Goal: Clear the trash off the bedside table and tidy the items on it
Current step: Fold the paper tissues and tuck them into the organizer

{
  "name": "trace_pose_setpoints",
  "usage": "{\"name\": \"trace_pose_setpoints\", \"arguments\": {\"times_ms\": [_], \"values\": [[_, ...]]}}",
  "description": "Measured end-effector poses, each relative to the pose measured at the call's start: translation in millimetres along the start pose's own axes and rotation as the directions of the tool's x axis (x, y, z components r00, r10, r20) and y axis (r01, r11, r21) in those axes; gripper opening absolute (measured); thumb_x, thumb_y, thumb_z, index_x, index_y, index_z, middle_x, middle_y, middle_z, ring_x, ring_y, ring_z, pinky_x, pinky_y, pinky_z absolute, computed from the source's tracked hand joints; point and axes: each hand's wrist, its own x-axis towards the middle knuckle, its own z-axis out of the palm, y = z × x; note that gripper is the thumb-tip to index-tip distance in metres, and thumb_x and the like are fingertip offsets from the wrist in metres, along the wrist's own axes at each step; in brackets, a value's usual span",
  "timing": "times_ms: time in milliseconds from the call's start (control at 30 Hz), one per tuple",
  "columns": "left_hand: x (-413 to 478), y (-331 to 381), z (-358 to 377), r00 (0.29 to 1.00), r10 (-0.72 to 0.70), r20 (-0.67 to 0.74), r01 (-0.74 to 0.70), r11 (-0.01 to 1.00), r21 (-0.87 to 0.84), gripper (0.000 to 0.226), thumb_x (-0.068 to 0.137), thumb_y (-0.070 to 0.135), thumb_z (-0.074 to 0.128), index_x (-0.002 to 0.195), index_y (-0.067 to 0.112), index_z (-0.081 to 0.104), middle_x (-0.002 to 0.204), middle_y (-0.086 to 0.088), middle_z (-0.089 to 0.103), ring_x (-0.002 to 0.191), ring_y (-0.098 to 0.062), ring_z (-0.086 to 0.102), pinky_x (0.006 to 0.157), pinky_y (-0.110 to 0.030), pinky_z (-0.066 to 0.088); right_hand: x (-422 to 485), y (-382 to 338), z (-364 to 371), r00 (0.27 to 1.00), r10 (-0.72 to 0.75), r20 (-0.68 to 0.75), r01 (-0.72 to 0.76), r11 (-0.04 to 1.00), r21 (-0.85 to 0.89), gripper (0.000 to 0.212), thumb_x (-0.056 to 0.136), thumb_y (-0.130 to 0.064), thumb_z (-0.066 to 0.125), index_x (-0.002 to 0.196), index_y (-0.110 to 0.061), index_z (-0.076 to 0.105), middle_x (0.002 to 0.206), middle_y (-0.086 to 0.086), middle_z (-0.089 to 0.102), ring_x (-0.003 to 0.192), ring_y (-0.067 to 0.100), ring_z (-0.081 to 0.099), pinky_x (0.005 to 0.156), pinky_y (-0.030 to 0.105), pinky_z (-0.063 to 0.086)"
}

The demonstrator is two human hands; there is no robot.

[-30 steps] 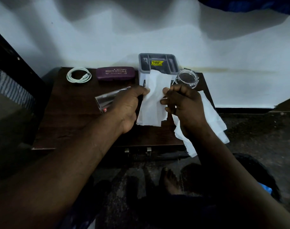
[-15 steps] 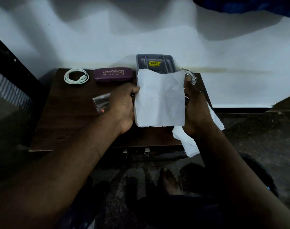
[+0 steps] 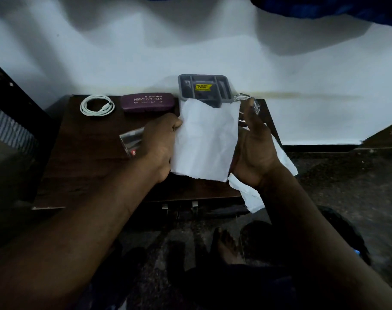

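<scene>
Both hands have the white paper sheet [image 3: 206, 139] spread above the bedside table [image 3: 89, 153], I guess to check it's trash: left hand [image 3: 159, 142] pinching its edge, right hand [image 3: 255, 151] with fingers hidden behind it, can't tell the grip.

Left hand [image 3: 159, 142], right hand [image 3: 255, 153] bare — 1 bare foot [image 3: 224, 247], dark garment [image 3: 235, 287]

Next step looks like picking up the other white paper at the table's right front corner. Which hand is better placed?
Likely right. The right hand sits directly over the second paper; the left hand is across the held sheet, beside the clear wrapper.
</scene>
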Motion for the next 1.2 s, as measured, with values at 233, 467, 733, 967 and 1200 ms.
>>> {"name": "trace_pose_setpoints", "arguments": {"times_ms": [233,467,733,967,1200], "values": [[3,-5,1,0.959,0.273,-0.079,-0.241,0.929,0.282,0.022,0.091,0.02,0.058,0.069,0.018,0.059,0.075,0.003,0.062,0.072,-0.015,0.052,0.069,-0.033,0.037,-12,-1,4,0.999,-0.048,0.017,0.051,0.922,-0.383,0.04,0.102,-0.06,0.047,0.108,-0.035,0.077,0.109,-0.004,0.081,0.106,0.023,0.076,0.09,0.044,0.058],[2,0,2,0.986,0.166,-0.029,-0.155,0.96,0.232,0.036,0.086,0.047,0.065,0.094,0.013,0.075,0.094,0.0,0.076,0.089,-0.021,0.07,0.084,-0.036,0.054,7,13,-16,0.981,-0.167,-0.095,0.106,0.883,-0.457,0.033,0.087,-0.006,0.077,0.119,-0.012,0.075,0.111,0.005,0.08,0.103,0.026,0.077,0.082,0.041,0.061],[-6,-12,5,0.972,-0.023,0.233,-0.014,0.988,0.156,0.029,0.085,0.011,0.08,0.114,0.011,0.077,0.104,-0.004,0.081,0.097,-0.023,0.078,0.091,-0.044,0.061,11,12,-17,0.943,-0.278,-0.185,0.112,0.786,-0.608,0.043,0.068,-0.041,0.085,0.101,-0.015,0.079,0.099,0.001,0.081,0.096,0.026,0.077,0.09,0.056,0.062],[-3,-5,6,0.987,0.032,0.157,-0.048,0.994,0.095,0.009,0.096,0.015,0.068,0.1,0.018,0.075,0.097,0.001,0.081,0.09,-0.02,0.077,0.083,-0.04,0.062,6,-7,-26,0.926,-0.317,-0.205,0.107,0.741,-0.663,0.02,0.086,-0.04,0.08,0.084,-0.02,0.079,0.094,0.006,0.081,0.093,0.03,0.078,0.088,0.053,0.063],[-1,-8,9,0.989,0.072,0.131,-0.086,0.99,0.107,0.01,0.096,0.014,0.069,0.094,0.02,0.076,0.096,0.002,0.081,0.089,-0.018,0.077,0.083,-0.038,0.062,-2,-33,-59,0.919,-0.325,-0.222,-0.042,0.479,-0.877,0.017,0.093,-0.032,0.075,0.087,-0.017,0.073,0.085,0.001,0.079,0.077,0.022,0.078,0.079,0.039,0.063]]}}
